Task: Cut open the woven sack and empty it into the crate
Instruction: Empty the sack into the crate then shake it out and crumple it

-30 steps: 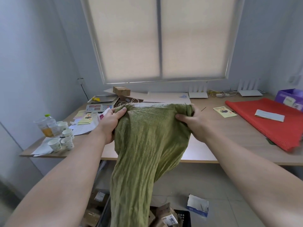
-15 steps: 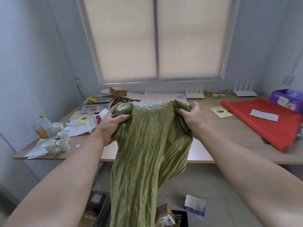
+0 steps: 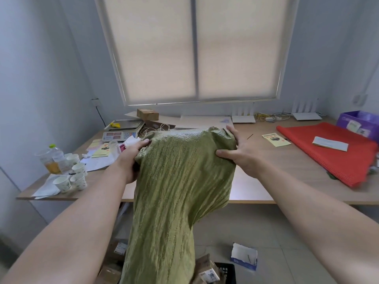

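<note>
A green woven sack (image 3: 176, 193) hangs upside down in front of me, limp and creased, its lower end dropping out of view at the bottom. My left hand (image 3: 131, 158) grips its upper left corner. My right hand (image 3: 240, 152) grips the upper right corner, fingers spread over the bunched fabric. Below the sack, a black plastic crate (image 3: 226, 272) shows at the bottom edge with several cardboard parcels (image 3: 207, 269) in it. Most of the crate is hidden behind the sack.
A long wooden table (image 3: 272, 162) stands ahead under a blinded window. On it are a scale (image 3: 121, 132), paper cups (image 3: 71, 175), a bottle (image 3: 53, 158), a red mat (image 3: 332, 152) and a purple box (image 3: 361, 124). A torn blue-and-white box (image 3: 244, 256) lies on the floor.
Both hands have shifted along the sack's upper end, the left gripping lower on the side. The sack hangs a little fuller to the right. The view has tilted slightly upward.
</note>
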`<act>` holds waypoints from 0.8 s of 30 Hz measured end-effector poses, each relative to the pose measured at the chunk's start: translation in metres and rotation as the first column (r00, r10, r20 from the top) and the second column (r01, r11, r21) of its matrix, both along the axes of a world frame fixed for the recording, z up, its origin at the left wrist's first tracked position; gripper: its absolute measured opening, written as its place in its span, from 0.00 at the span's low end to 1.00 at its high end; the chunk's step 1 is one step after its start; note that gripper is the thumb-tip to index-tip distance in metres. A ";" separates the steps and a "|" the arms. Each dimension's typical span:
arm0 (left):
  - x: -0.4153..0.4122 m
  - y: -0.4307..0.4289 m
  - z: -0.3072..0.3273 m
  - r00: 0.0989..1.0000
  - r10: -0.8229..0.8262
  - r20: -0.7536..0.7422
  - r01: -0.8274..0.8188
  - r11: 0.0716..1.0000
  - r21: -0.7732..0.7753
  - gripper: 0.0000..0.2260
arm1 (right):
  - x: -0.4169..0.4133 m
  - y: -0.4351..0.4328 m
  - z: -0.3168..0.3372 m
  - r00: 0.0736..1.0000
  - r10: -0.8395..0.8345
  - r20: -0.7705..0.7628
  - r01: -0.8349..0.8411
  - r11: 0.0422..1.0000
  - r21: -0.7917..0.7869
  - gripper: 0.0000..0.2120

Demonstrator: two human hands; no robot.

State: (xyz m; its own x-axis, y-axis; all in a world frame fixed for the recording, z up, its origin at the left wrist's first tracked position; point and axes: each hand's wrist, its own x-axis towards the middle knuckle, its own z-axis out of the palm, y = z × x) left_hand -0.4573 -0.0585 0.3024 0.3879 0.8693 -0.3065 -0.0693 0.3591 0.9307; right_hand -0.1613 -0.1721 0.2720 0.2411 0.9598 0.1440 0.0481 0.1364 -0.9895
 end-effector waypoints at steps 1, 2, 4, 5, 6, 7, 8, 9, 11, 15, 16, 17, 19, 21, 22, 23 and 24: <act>-0.001 -0.001 0.000 0.999 -0.008 -0.034 0.007 1.000 -0.021 0.13 | 0.000 0.000 0.000 1.000 -0.020 -0.006 0.020 1.000 0.006 0.37; -0.001 -0.002 -0.001 0.998 -0.017 -0.060 0.015 0.999 -0.032 0.14 | 0.001 0.000 -0.001 0.999 -0.049 -0.016 0.050 0.999 0.013 0.32; -0.001 -0.007 0.000 0.996 -0.026 -0.085 0.023 0.999 -0.033 0.14 | 0.000 0.002 -0.003 0.991 -0.118 -0.057 0.119 0.993 0.009 0.20; -0.001 -0.009 0.001 0.994 -0.029 -0.103 0.026 0.999 -0.029 0.14 | -0.002 0.001 -0.003 0.984 -0.152 -0.093 0.153 0.988 -0.001 0.15; -0.001 -0.009 0.001 0.991 -0.048 -0.126 0.046 0.999 -0.020 0.15 | -0.003 0.001 -0.002 0.974 -0.180 -0.136 0.180 0.984 -0.012 0.10; -0.001 -0.012 0.002 0.985 -0.079 -0.153 0.078 0.997 -0.014 0.17 | -0.004 0.001 -0.002 0.963 -0.204 -0.178 0.202 0.979 -0.027 0.08; -0.001 -0.012 0.002 0.980 -0.109 -0.166 0.110 0.994 -0.003 0.18 | -0.005 0.001 0.000 0.951 -0.220 -0.218 0.216 0.976 -0.039 0.06; -0.002 -0.014 0.004 0.977 -0.134 -0.167 0.136 0.991 0.000 0.20 | -0.006 0.001 0.002 0.940 -0.232 -0.251 0.227 0.973 -0.048 0.05; -0.003 -0.015 0.005 0.979 -0.163 -0.124 0.165 0.986 0.010 0.23 | -0.006 0.002 0.005 0.923 -0.258 -0.286 0.254 0.966 -0.051 0.03; -0.006 -0.007 -0.001 0.973 -0.221 0.064 0.212 0.969 0.127 0.44 | -0.003 0.010 0.003 0.903 -0.369 -0.220 0.363 0.929 -0.071 0.05; -0.007 -0.003 -0.002 0.966 -0.244 0.080 0.230 0.961 0.152 0.51 | 0.000 0.012 0.002 0.891 -0.414 -0.188 0.405 0.910 -0.084 0.08; -0.007 -0.003 -0.002 0.962 -0.265 0.065 0.248 0.950 0.189 0.55 | 0.001 0.013 0.002 0.876 -0.457 -0.151 0.446 0.889 -0.107 0.13; -0.004 -0.005 0.000 0.956 -0.291 -0.038 0.291 0.924 0.248 0.56 | 0.005 0.014 0.001 0.854 -0.514 -0.084 0.497 0.852 -0.164 0.23; 0.001 -0.009 0.005 0.960 -0.262 -0.096 0.278 0.919 0.281 0.49 | 0.007 0.015 0.001 0.856 -0.512 -0.069 0.487 0.845 -0.219 0.29; 0.003 -0.010 0.008 0.969 -0.227 -0.094 0.245 0.922 0.299 0.44 | 0.007 0.015 0.001 0.860 -0.499 -0.102 0.468 0.853 -0.229 0.30; 0.005 -0.011 0.010 0.979 -0.190 -0.079 0.205 0.928 0.312 0.37 | 0.004 0.012 0.005 0.868 -0.472 -0.153 0.436 0.872 -0.222 0.30; 0.006 -0.011 0.011 0.984 -0.164 -0.063 0.176 0.932 0.318 0.31 | 0.002 0.009 0.007 0.882 -0.421 -0.210 0.380 0.901 -0.210 0.33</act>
State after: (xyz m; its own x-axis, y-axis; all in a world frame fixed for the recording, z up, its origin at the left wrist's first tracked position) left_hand -0.4512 -0.0700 0.3138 0.5327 0.8455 -0.0382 0.0010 0.0445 0.9990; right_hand -0.1596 -0.1631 0.2788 0.6174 0.7782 -0.1146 -0.1803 -0.0018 -0.9836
